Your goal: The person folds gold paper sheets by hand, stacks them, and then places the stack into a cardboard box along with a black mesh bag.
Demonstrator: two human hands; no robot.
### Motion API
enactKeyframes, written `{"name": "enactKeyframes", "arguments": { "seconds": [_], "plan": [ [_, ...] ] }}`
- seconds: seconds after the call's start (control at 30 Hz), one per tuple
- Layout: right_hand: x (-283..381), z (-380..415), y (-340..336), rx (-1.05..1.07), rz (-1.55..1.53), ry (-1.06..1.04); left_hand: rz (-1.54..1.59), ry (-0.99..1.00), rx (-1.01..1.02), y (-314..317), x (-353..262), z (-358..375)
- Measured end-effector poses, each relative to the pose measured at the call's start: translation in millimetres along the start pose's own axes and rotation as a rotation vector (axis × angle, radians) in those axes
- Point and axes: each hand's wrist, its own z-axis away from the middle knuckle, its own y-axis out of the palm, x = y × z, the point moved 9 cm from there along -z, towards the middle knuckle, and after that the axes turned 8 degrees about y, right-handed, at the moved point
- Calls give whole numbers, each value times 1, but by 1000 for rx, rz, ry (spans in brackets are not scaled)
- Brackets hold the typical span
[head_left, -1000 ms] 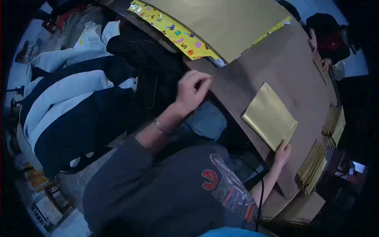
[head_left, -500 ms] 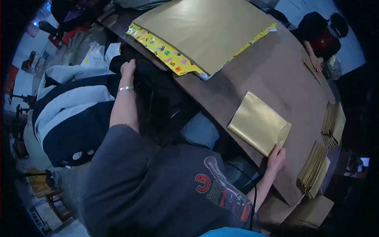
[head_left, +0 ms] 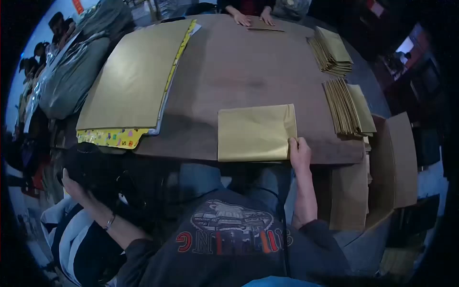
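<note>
A flat gold paper envelope (head_left: 256, 134) lies at the table's near edge, its right end creased in a fold. My right hand (head_left: 300, 152) pinches its lower right corner, thumb on top. Low on the left, my left hand (head_left: 72, 184), with a bracelet at the wrist, is closed at a black object (head_left: 88, 165) beside the table; the dark hides most of the fingers and what they hold. A large stack of gold-brown sheets (head_left: 136, 76) rests on yellow patterned wrapping (head_left: 107, 137) at the table's left side.
Two bundles of folded brown envelopes (head_left: 330, 50) (head_left: 342, 107) stand along the right side of the table (head_left: 248, 76). An open cardboard box (head_left: 401, 160) is below them. Across the table, another person's hands (head_left: 253, 19) touch a flat brown piece (head_left: 266, 28).
My view has swung round from the left to face the table squarely. The right hand keeps its grip on the envelope. My left hand remains beside the black object.
</note>
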Motion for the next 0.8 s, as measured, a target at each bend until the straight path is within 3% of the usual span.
{"name": "enactKeyframes", "arguments": {
  "seconds": [0.03,0.1,0.13,0.2,0.23,0.33,0.43,0.5,0.57,0.6,0.63,0.77,0.8],
  "plan": [
    [-9,2,-7,-20,-4,24,10,2,30,9,-16,-2],
    [-25,12,-26,-92,-175,-10,-181,233,171,27,-48,4],
    [-28,18,-41,-124,-162,8,-113,239,236,50,-70,23],
    [-53,30,-69,-240,-221,-29,402,-112,377,118,-105,87],
    [-76,34,-76,-180,-239,162,528,-223,436,149,-124,119],
    [-90,75,-141,-394,-231,80,582,-269,676,229,-135,166],
    [-130,121,-192,-546,-156,182,818,-494,1099,317,-160,269],
    [-151,161,-220,-649,-168,266,869,-468,1345,383,-139,300],
    [-164,203,-241,-744,-201,314,757,-512,1325,409,-152,352],
    [-168,221,-251,-777,-245,329,800,-626,1433,426,-159,388],
    [-167,250,-259,-872,-72,287,875,-739,1538,433,-165,406],
    [-211,309,-277,-943,-23,454,871,-828,1644,499,-149,500],
    [-198,319,-286,-960,-4,461,836,-766,1667,509,-149,515]
  ]
}}
